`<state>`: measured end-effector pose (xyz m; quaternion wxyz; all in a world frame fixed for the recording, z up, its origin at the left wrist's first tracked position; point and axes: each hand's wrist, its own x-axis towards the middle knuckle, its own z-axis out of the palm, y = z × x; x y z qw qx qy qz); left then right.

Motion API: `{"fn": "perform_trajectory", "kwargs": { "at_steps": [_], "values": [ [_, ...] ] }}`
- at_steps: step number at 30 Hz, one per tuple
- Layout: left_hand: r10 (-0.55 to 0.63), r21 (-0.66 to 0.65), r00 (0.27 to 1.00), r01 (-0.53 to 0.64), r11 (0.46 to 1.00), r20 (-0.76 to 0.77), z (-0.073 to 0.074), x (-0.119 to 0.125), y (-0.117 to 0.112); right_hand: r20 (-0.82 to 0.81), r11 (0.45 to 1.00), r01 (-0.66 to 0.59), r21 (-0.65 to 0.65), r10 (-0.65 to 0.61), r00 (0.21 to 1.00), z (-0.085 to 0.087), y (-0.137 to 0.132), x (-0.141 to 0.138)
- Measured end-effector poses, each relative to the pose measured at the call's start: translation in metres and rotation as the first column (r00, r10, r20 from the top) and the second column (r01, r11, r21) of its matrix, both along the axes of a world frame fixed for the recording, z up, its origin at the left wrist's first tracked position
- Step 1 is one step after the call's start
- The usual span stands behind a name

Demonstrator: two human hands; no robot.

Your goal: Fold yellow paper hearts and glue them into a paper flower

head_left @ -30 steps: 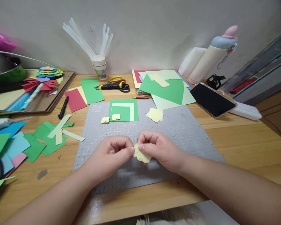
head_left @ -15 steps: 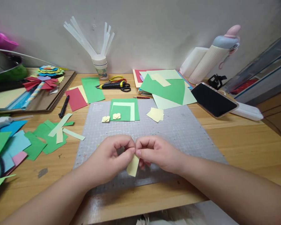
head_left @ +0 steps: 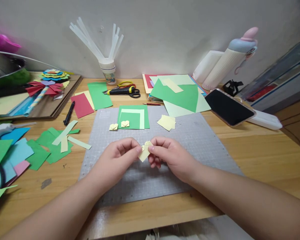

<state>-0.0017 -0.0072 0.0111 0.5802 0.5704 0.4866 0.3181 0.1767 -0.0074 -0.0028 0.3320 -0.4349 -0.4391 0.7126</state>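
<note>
A small folded piece of pale yellow paper (head_left: 144,154) is pinched between my two hands above the grey cutting mat (head_left: 190,150). My left hand (head_left: 125,153) grips its left edge with thumb and forefinger. On the other edge, my right hand (head_left: 166,151) closes thumb and forefinger, its lower fingers curled beneath. Small folds show along the paper's top. Beyond the hands lie two folded yellow hearts (head_left: 113,127), one on the mat and one on a green paper square (head_left: 130,125). Loose yellow paper pieces (head_left: 167,122) rest to the right of that square.
Green scraps (head_left: 38,155) and pale strips lie left. Behind the mat are scissors (head_left: 135,94), a cutter knife (head_left: 121,90), stacked papers (head_left: 177,95) and a paper cup (head_left: 108,73) holding white strips. A phone (head_left: 230,106) and a bottle (head_left: 227,60) stand at right.
Both hands have spread slightly apart and risen a little. The yellow paper, hanging below the fingers before, is now held higher and its folded top shows between them.
</note>
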Motion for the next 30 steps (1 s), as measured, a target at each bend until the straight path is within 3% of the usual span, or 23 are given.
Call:
{"fn": "perform_trajectory", "kwargs": {
  "at_steps": [4,10,16,20,23,26,30],
  "values": [
    [0.013,0.096,0.992,-0.026,0.995,0.129,-0.0024,-0.0025,-0.0008,-0.118,0.996,0.012,-0.088,-0.023,0.993,0.0002,0.0012,0.0018],
    [-0.128,0.337,0.98,0.174,0.925,-0.152,0.002,-0.007,-0.0042,-0.209,0.99,-0.02,-0.139,-0.01,0.978,-0.0006,0.0021,0.0026],
    [-0.154,0.345,0.968,0.217,0.913,-0.2,0.0048,-0.0064,-0.0021,-0.191,0.994,-0.028,-0.11,0.007,0.981,0.0004,0.0008,0.0024],
    [-0.156,0.275,0.98,0.185,0.943,-0.122,0.0065,-0.0054,-0.0012,-0.106,1.0,-0.02,-0.002,0.02,0.994,0.0027,-0.0002,0.0018],
    [-0.162,0.092,0.984,0.155,0.984,0.073,0.0065,-0.005,-0.0007,-0.019,0.991,-0.015,0.136,0.018,1.0,0.0042,-0.0013,0.0008],
    [-0.103,-0.101,0.968,0.129,0.986,0.227,0.0044,-0.0044,0.0008,0.043,0.974,-0.02,0.226,0.01,0.999,0.005,-0.003,0.0],
    [-0.039,-0.164,0.968,0.081,0.983,0.248,0.0013,-0.0032,0.0024,0.092,0.965,-0.053,0.256,0.03,0.995,0.0049,-0.005,-0.0002]
  ]
}}
